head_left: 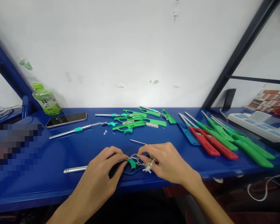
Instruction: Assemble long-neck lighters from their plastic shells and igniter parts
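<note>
My left hand (105, 172) is closed around an opened gas lighter near the table's front edge. Its metal tube (75, 169) sticks out to the left of the hand. To the right of the fingers show the teal trigger (132, 163), thin white wires and part of a blue half shell (136, 170). In my right hand (169, 163), pinched between thumb and fingers, is a clear plastic fuel tank (149, 165) with a white fitting. The fingertips of this hand also touch the wires. Just beyond them lies a thin metal rod (137, 142).
Green half shells (130, 125) and lighter parts lie in the middle. Another tube with trigger (72, 132) lies left, near a phone (66, 119) and green bottle (46, 99). Red lighters (204, 141), green lighters (220, 135) and a blue shell (188, 132) lie right.
</note>
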Demonstrator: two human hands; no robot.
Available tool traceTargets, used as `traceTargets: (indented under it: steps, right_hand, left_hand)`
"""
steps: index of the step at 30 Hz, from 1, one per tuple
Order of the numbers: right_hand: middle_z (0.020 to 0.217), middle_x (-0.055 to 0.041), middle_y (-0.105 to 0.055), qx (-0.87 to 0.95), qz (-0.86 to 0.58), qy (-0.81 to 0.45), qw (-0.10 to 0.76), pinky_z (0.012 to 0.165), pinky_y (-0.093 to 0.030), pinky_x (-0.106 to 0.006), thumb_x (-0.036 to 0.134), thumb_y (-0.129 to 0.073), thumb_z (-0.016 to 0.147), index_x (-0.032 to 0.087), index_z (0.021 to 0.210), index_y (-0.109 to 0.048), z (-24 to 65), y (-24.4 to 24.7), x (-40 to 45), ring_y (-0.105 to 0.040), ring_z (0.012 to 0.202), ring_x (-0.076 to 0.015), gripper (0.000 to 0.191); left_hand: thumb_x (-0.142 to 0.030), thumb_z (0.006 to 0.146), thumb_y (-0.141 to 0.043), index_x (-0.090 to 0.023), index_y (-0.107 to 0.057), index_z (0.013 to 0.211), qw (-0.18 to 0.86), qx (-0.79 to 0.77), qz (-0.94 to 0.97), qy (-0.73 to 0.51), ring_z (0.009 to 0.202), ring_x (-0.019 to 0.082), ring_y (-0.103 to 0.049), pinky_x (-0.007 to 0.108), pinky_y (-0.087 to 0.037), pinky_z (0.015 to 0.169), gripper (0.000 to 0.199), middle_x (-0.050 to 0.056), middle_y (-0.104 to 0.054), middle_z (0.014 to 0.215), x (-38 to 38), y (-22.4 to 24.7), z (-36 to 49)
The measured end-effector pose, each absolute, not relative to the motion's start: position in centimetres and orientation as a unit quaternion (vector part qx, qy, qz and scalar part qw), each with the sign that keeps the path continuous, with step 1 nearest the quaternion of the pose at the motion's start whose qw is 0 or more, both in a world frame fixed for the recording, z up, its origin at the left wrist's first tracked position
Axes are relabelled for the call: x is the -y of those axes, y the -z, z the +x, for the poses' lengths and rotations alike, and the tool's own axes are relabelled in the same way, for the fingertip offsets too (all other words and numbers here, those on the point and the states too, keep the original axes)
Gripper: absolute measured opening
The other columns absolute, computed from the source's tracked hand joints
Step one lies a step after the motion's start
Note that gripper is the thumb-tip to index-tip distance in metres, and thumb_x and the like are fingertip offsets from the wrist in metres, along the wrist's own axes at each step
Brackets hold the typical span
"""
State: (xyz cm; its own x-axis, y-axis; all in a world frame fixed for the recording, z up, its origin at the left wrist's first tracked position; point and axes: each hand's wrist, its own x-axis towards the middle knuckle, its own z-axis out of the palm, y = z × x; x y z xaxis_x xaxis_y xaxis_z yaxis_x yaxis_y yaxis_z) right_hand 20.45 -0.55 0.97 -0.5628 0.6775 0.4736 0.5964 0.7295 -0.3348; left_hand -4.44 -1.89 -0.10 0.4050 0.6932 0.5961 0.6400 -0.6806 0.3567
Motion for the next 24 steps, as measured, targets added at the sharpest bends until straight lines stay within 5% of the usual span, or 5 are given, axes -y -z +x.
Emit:
traceTargets:
  steps: [24]
  right_hand:
    - [0.085, 0.0052, -0.074, 0.878, -0.374, -0.082, 0.286, 0.064, -0.030, -0.028, 0.022, -0.063, 0.103, 0.024, 0.101, -0.067, 20.42, -1.12, 0.89, -0.060, 0.067, -0.0118, 0.005]
  left_hand:
    - [-0.019, 0.101, -0.064, -0.024, -0.079, 0.097, 0.044, -0.378, 0.832, -0.405, 0.081, 0.012, -0.072, 0.021, -0.057, 0.074, 0.016, 0.000, -0.072, 0.095, 1.86, -0.05, -4.45]
